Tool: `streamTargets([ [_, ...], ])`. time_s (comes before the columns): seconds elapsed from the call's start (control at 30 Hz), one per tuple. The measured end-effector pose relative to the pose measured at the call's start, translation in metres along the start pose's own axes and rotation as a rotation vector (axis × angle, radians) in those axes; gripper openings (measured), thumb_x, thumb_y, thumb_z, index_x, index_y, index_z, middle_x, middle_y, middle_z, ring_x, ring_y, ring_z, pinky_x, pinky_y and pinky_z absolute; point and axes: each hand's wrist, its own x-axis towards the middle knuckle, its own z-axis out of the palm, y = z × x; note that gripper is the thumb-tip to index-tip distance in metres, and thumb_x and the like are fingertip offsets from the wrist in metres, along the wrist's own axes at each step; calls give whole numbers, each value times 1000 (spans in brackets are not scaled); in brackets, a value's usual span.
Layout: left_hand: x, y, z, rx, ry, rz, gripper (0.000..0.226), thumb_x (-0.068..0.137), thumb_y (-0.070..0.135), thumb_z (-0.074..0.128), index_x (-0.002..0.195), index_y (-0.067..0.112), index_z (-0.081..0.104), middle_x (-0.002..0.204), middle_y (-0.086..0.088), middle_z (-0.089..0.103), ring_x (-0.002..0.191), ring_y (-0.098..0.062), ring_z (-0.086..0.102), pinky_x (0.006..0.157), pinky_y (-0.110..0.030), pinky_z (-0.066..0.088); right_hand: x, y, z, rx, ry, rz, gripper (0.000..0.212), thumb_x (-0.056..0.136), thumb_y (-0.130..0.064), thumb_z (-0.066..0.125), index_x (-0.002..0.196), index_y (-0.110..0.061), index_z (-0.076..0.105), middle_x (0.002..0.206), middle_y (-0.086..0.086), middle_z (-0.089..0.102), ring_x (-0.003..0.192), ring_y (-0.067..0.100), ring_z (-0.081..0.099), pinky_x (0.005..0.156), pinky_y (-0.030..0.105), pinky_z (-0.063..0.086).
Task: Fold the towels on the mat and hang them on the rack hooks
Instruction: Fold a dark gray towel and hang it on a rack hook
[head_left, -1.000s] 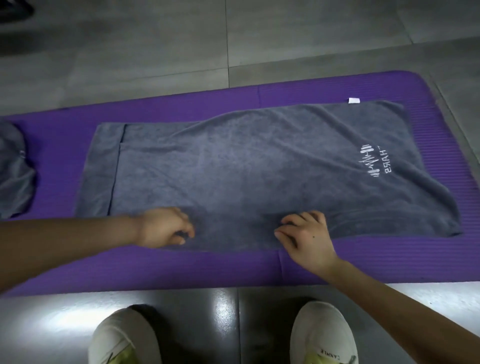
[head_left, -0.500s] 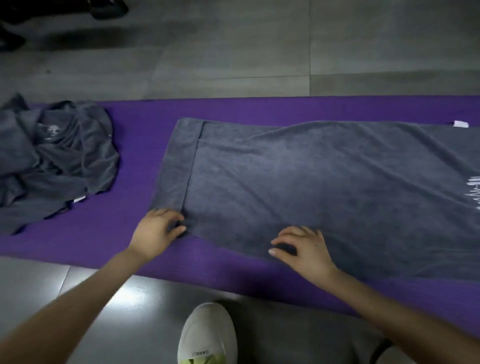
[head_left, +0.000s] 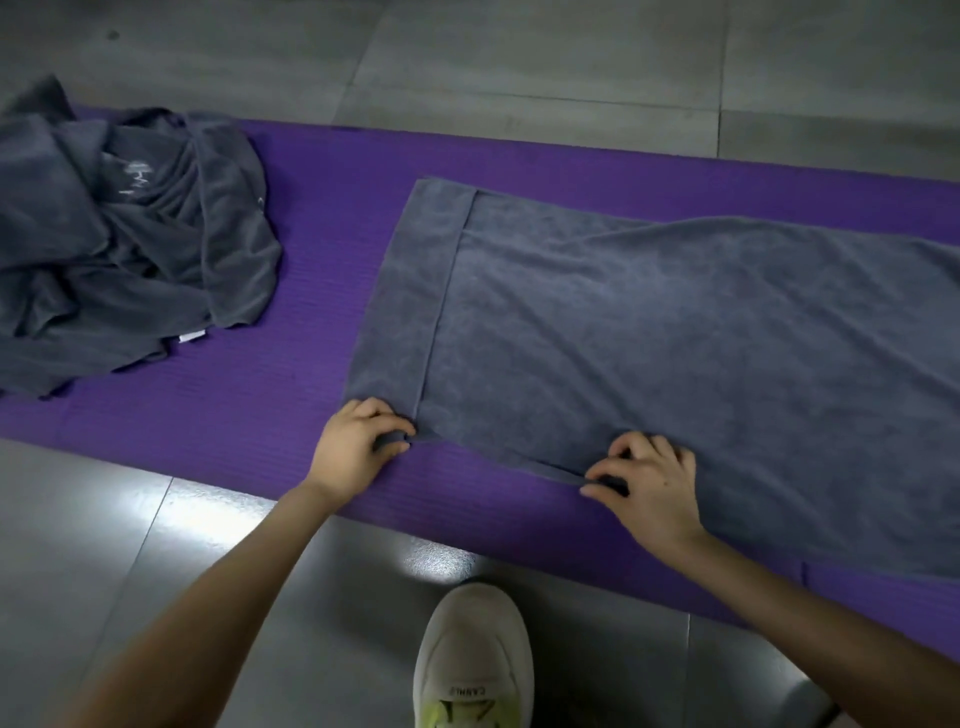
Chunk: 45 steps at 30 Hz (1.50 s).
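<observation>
The grey towel (head_left: 649, 338) lies spread flat along the purple mat (head_left: 311, 249), with one long edge nearest the person. The left hand (head_left: 358, 447) pinches the towel's near left corner, its grip closed with the fingers curled over a small bunch of cloth against the thumb. Further along the same edge, the right hand (head_left: 649, 483) also grips the hem, thumb beneath and fingertips on top. The hem there is just raised off the mat. A crumpled heap of grey towels (head_left: 130, 234) sits on the mat's left end, well apart. A white shoe (head_left: 472, 654) stands on the tiled floor (head_left: 130, 545).

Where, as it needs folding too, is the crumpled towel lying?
In the head view the crumpled towel lies at the far left on the purple mat, apart from the flat towel to its right.
</observation>
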Motion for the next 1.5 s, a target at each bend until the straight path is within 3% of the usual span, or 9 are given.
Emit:
streamTargets([
  [0.13, 6, -11, -23, -21, -202, -12, 26, 68, 55, 49, 94, 55, 53, 95, 10, 57, 94, -19, 55, 92, -37, 39, 10, 0, -19, 287, -278, 78, 6, 82, -38, 69, 79, -33, 72, 83, -21, 55, 78, 0, 49, 78, 24, 30],
  [0.23, 8, -11, -42, 82, -413, -47, 42, 73, 37, 68, 72, 73, 47, 112, 15, 44, 115, -11, 41, 109, -35, 21, 16, -3, -31, 277, -483, -1, 11, 90, -31, 61, 88, -31, 72, 85, -22, 59, 74, -4, 52, 66, 10, 35],
  [0.37, 3, 9, -51, 291, -561, -62, 45, 83, 26, 63, 70, 67, 51, 134, 14, 30, 132, -10, 20, 115, -49, -1, 11, -8, -31, 13, -492, -132, 26, 94, -44, 48, 104, -34, 70, 98, -17, 61, 82, -2, 49, 62, 8, 30],
  [0.53, 3, 23, -47, 508, -552, -72, 23, 87, 30, 55, 94, 48, 67, 136, 11, 32, 134, -15, 22, 115, -52, 7, 5, -11, -39, -7, -605, -158, 27, 95, -44, 45, 103, -32, 69, 94, -17, 56, 87, 1, 51, 74, 20, 39],
  [0.7, 51, 59, -37, 299, -250, 47, 28, 85, 16, 51, 93, 35, 70, 121, 5, 54, 112, -22, 48, 101, -30, 31, 28, 19, -60, 295, -277, 92, 19, 91, -26, 61, 105, -23, 73, 101, -7, 69, 91, 7, 62, 79, 18, 43],
  [0.9, 134, 124, 3, 138, -164, 220, 31, 91, 19, 51, 119, 26, 63, 136, -5, 49, 124, -30, 44, 108, -33, 30, 62, 69, -89, 359, -32, 317, 24, 92, -25, 58, 113, -18, 69, 118, 0, 66, 112, 16, 60, 97, 24, 40],
  [1.07, 188, 153, 18, 123, -44, 193, 57, 87, 36, 30, 135, 11, 48, 141, -11, 47, 132, -36, 38, 112, -44, 27, 106, 104, -101, 183, 84, 282, 36, 95, -27, 52, 129, -14, 58, 134, 6, 56, 128, 24, 48, 107, 29, 30],
  [1.3, 261, 154, 27, 130, 8, 181, 59, 94, 44, 17, 143, 18, 37, 151, -2, 32, 143, -28, 17, 116, -41, 10, 166, 147, -87, -171, 52, 223, 73, 87, -62, 9, 148, -26, 28, 156, 3, 23, 146, 19, 12, 117, 42, 1],
  [1.5, 294, 143, 52, 331, -31, 95, 72, 83, 63, -7, 148, 37, 12, 157, 13, 6, 145, -15, -5, 115, -51, -9, 186, 177, -66, -356, -9, 163, 67, 89, -65, -5, 146, -34, 9, 158, -3, 10, 146, 15, -1, 117, 52, -6],
])
